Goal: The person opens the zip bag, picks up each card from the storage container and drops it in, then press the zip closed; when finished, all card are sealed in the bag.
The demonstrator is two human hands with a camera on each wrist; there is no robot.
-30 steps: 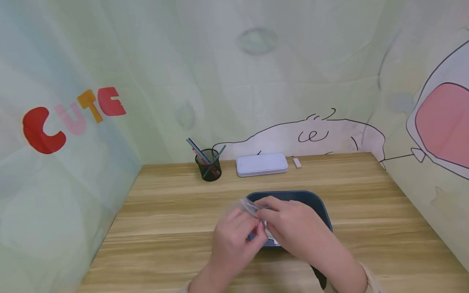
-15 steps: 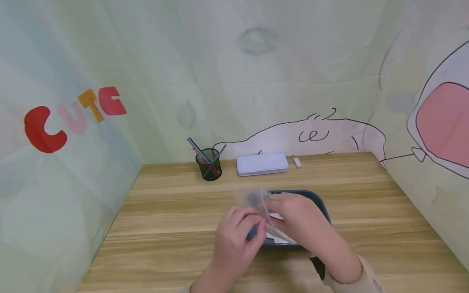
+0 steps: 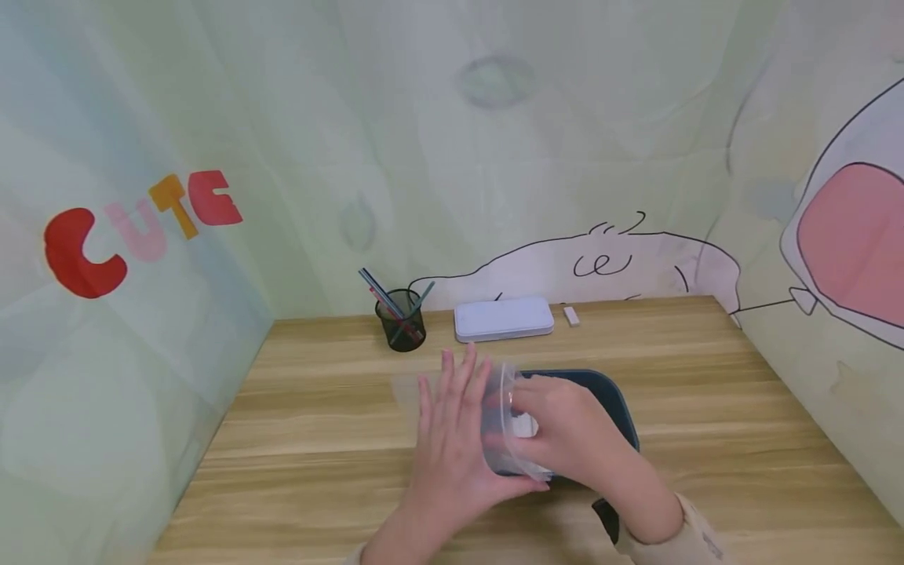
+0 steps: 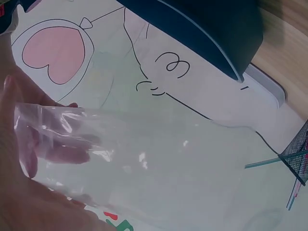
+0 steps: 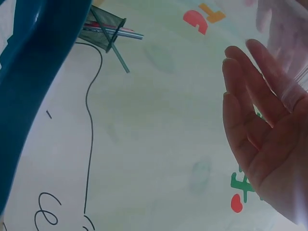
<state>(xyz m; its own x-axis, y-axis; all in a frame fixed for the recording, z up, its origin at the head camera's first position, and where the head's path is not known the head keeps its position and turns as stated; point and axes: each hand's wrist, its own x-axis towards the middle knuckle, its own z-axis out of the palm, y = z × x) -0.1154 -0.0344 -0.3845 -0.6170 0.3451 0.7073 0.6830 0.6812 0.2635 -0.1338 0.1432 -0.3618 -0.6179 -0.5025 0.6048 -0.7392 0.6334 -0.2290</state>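
Observation:
A clear zip-lock plastic bag (image 3: 497, 443) is spread between my two hands over a dark blue basin (image 3: 621, 400). My left hand (image 3: 455, 439) lies against the bag's far left side, fingers straight and fanned, thumb stretched along the bag's lower edge. From the right, my right hand (image 3: 565, 424) reaches its fingertips into the bag's mouth, index finger and thumb apart. In the left wrist view, fingers show through the transparent film (image 4: 144, 154). The right wrist view shows extended fingers (image 5: 236, 82) beside the bag. Something white (image 3: 524, 426) shows between my right index finger and thumb.
A black mesh pen cup (image 3: 402, 329) with pens stands at the table's back edge. Right of it lie a pale lilac flat case (image 3: 504, 320) and a small white eraser-like block (image 3: 571, 316). Printed curtains (image 3: 452, 157) enclose the wooden table (image 3: 311, 424) at the back and sides.
My left hand has gone from pinching the bag's edge to lying with fingers fanned against it. My right fingers have moved into the bag's mouth, and the mouth has opened wider.

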